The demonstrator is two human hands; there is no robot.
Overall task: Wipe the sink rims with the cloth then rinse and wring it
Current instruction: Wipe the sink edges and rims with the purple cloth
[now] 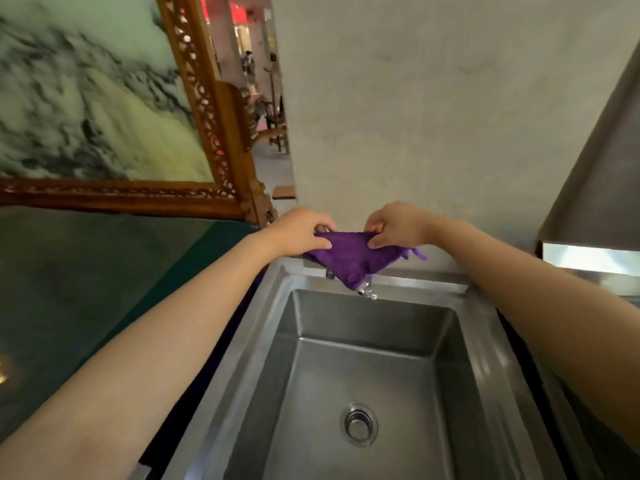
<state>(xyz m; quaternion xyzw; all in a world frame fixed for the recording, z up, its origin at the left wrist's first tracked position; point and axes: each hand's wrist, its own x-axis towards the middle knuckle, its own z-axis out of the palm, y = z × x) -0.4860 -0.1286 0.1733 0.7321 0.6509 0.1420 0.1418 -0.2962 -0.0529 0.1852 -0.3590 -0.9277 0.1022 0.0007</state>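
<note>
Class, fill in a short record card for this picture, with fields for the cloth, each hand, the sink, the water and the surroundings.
Purple cloth: held spread above the sink back rim, lower corner hanging over the tap
Left hand: pinches its left edge
Right hand: pinches its right edge
Sink: stainless steel, round drain in the basin floor
Water: none seen running
Surroundings: carved wooden frame at left, plain wall behind

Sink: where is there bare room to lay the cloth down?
Bare: the sink floor around the drain, the left rim, the right rim. Crowded: the back rim, where left hand and right hand pinch the cloth over the tap.
</note>
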